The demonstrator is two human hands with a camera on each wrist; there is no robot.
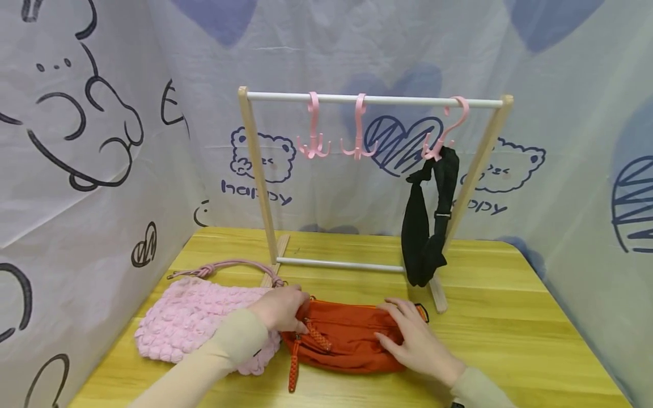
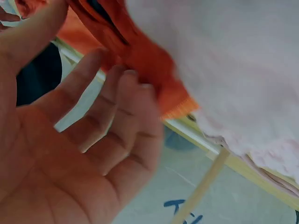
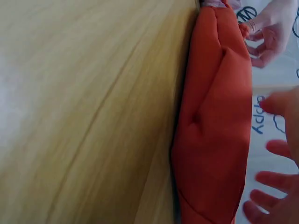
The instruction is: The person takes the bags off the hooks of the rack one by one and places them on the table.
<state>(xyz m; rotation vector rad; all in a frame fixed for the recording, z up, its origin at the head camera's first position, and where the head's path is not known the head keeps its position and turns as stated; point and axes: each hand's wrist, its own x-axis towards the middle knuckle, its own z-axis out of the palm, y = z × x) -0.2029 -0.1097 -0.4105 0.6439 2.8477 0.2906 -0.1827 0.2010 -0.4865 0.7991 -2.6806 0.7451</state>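
The red bag (image 1: 352, 340) lies on the table (image 1: 520, 351) between the two hands, its long axis running left to right. Each hand is at its own end of it: the left hand (image 1: 279, 309) over the left end, the right hand (image 1: 415, 343) over the right, with the left seeming the nearer.

The left fingers are loosely bent, side by side, their tips appearing to touch the bag's edge in the left wrist view; the thumb stands away from them, and nothing looks pinched. The right fingers are spread, thumb well apart, gripping nothing; whether a tip touches the fabric I cannot tell.

A braided zip pull (image 1: 293, 365) hangs from the bag's left end onto the table. Just beyond that end lies the pink bag (image 1: 189, 317), partly under the left forearm.

Behind stands a rack, three pink hooks on its top bar (image 1: 403, 101). The rightmost hook (image 1: 440, 141) tilts, with a black bag (image 1: 417, 238) hanging from it, near the rack's right leg.
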